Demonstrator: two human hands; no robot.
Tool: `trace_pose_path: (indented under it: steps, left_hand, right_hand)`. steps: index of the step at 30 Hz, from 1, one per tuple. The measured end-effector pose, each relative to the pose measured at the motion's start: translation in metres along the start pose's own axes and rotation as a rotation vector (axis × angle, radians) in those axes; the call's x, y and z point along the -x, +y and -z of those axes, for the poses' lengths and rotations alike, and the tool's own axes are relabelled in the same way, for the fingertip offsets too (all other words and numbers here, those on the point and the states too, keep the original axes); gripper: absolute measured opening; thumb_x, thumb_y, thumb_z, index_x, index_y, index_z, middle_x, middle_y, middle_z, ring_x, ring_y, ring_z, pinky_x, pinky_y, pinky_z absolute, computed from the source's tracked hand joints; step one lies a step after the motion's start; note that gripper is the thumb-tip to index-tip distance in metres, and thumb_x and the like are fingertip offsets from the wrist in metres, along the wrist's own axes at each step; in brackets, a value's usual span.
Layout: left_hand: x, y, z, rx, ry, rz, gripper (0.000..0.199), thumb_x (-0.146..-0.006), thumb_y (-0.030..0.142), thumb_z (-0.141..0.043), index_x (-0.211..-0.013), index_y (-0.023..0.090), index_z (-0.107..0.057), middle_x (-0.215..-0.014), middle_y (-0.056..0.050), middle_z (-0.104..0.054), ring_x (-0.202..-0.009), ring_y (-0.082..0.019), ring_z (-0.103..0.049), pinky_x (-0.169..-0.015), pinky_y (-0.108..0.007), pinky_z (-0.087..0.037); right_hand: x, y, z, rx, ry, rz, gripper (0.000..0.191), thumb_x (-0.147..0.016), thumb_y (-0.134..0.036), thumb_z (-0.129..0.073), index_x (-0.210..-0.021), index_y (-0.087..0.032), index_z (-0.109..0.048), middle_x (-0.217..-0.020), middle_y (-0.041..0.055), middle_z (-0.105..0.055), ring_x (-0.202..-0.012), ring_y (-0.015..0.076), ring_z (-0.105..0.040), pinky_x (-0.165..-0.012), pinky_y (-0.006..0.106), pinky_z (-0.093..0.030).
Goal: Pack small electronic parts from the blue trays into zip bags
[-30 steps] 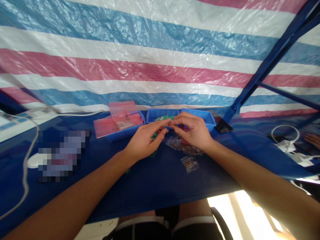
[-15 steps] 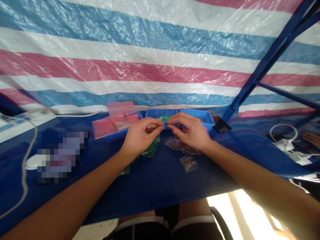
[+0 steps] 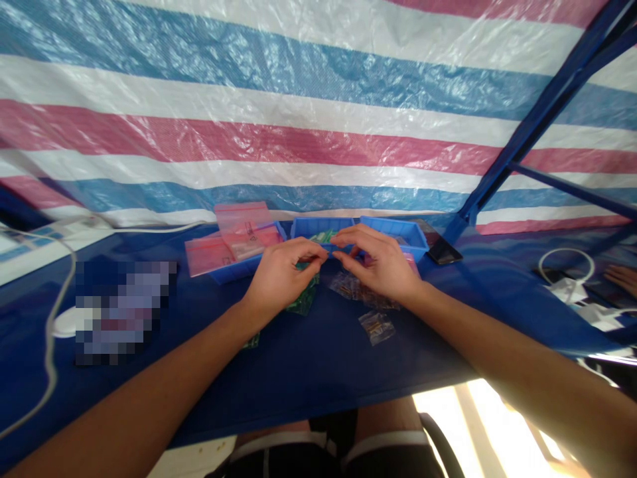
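Left hand (image 3: 283,271) is bringing thumb and forefinger close together, and the right hand (image 3: 377,257) is facing it with a narrow gap; whether either is holding anything, I cannot tell. Handling seems to be midway: green packets (image 3: 304,300) and clear packets (image 3: 348,287) are lying on the bench (image 3: 313,372), while pink bags (image 3: 243,222) are filling the left bin (image 3: 241,271); finished pieces are not showing distinctly.

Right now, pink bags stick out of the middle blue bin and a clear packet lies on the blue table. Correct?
Wrong bin: the pink bags stick out of the left blue bin, not the middle blue bin, as the head view shows. The clear packet does lie on the blue table.
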State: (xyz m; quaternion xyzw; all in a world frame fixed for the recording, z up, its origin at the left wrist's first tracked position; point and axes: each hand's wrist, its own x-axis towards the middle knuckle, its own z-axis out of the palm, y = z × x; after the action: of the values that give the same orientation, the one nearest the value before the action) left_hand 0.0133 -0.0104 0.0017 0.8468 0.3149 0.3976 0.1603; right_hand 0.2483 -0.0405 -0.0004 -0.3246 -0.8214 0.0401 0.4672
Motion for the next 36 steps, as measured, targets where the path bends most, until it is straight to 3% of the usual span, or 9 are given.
trace_pose_path:
  steps: [3,9,15,20,22,25,28,33,36]
  left_hand:
    - [0.0,0.002,0.001,-0.023,-0.019,-0.008,0.016,-0.093,0.017,-0.067,-0.093,0.02,-0.082,-0.1,-0.003,-0.083,-0.088,-0.019,-0.078,-0.085,-0.029,-0.059]
    - [0.001,0.0,0.001,-0.029,-0.005,0.03,0.014,-0.097,0.024,-0.069,-0.098,0.022,-0.082,-0.103,-0.002,-0.085,-0.094,-0.021,-0.08,-0.09,-0.031,-0.06]
    - [0.001,0.001,0.0,-0.029,-0.009,0.047,0.012,-0.097,0.024,-0.071,-0.101,0.021,-0.081,-0.104,-0.002,-0.086,-0.093,-0.021,-0.081,-0.091,-0.031,-0.062]
    - [0.002,0.002,-0.002,0.027,-0.001,0.047,0.016,-0.099,0.033,-0.074,-0.107,0.022,-0.08,-0.102,-0.003,-0.085,-0.091,-0.021,-0.081,-0.088,-0.032,-0.065]
    - [0.003,0.0,-0.003,0.09,0.012,0.05,0.019,-0.098,0.035,-0.075,-0.112,0.022,-0.078,-0.105,-0.004,-0.085,-0.095,-0.021,-0.082,-0.093,-0.033,-0.066]
    - [0.003,-0.003,-0.005,0.188,0.024,0.049,0.033,-0.097,0.033,-0.078,-0.127,0.022,-0.073,-0.121,-0.007,-0.082,-0.102,-0.022,-0.082,-0.097,-0.034,-0.066]
    - [0.003,-0.003,-0.005,0.195,0.03,0.057,0.047,-0.097,0.036,-0.077,-0.14,0.022,-0.066,-0.128,-0.011,-0.079,-0.103,-0.022,-0.081,-0.088,-0.031,-0.067]
    - [0.006,0.004,0.0,0.114,-0.012,0.077,0.048,-0.104,0.04,-0.068,-0.147,0.021,-0.061,-0.107,-0.007,-0.082,-0.089,-0.018,-0.08,-0.062,-0.021,-0.058]
    - [0.007,0.008,0.003,0.088,-0.061,0.081,0.048,-0.106,0.041,-0.064,-0.149,0.021,-0.06,-0.1,-0.005,-0.083,-0.082,-0.017,-0.08,-0.062,-0.021,-0.057]
  right_hand:
    - [0.0,0.002,0.0,-0.017,-0.05,0.03,0.02,-0.105,-0.02,-0.066,-0.121,-0.026,-0.077,-0.118,0.0089,-0.08,-0.11,0.0251,-0.076,-0.098,0.04,-0.061]
    - [0.002,0.008,-0.004,0.0,-0.077,0.046,0.014,-0.103,-0.016,-0.068,-0.11,-0.024,-0.077,-0.104,0.0074,-0.08,-0.096,0.0234,-0.076,-0.088,0.037,-0.061]
    - [0.003,0.009,-0.005,0.004,-0.121,-0.027,0.01,-0.099,-0.014,-0.071,-0.104,-0.022,-0.075,-0.105,0.0073,-0.078,-0.097,0.0241,-0.074,-0.088,0.037,-0.058]
    - [0.004,0.007,-0.007,0.011,-0.108,-0.085,0.008,-0.096,-0.015,-0.074,-0.097,-0.022,-0.07,-0.092,0.0028,-0.075,-0.082,0.0206,-0.072,-0.079,0.033,-0.056]
    - [0.004,0.005,-0.008,-0.012,-0.096,-0.11,0.01,-0.095,-0.016,-0.073,-0.102,-0.022,-0.069,-0.093,0.003,-0.075,-0.082,0.0206,-0.072,-0.078,0.033,-0.057]
    - [0.003,0.003,-0.006,-0.054,-0.085,-0.124,0.029,-0.095,-0.013,-0.067,-0.123,-0.023,-0.067,-0.1,0.0042,-0.074,-0.084,0.021,-0.072,-0.08,0.035,-0.059]
    - [0.001,0.001,-0.003,-0.02,-0.095,-0.084,0.042,-0.095,-0.01,-0.062,-0.134,-0.025,-0.067,-0.099,0.0045,-0.072,-0.087,0.0222,-0.069,-0.085,0.038,-0.058]
    - [0.001,0.004,-0.002,0.001,-0.084,-0.078,0.023,-0.101,-0.015,-0.061,-0.118,-0.023,-0.075,-0.104,0.0068,-0.077,-0.09,0.023,-0.072,-0.083,0.036,-0.058]
    - [0.002,0.006,-0.003,-0.016,-0.067,-0.082,0.013,-0.104,-0.019,-0.064,-0.11,-0.022,-0.075,-0.107,0.0067,-0.08,-0.094,0.0233,-0.075,-0.085,0.036,-0.058]
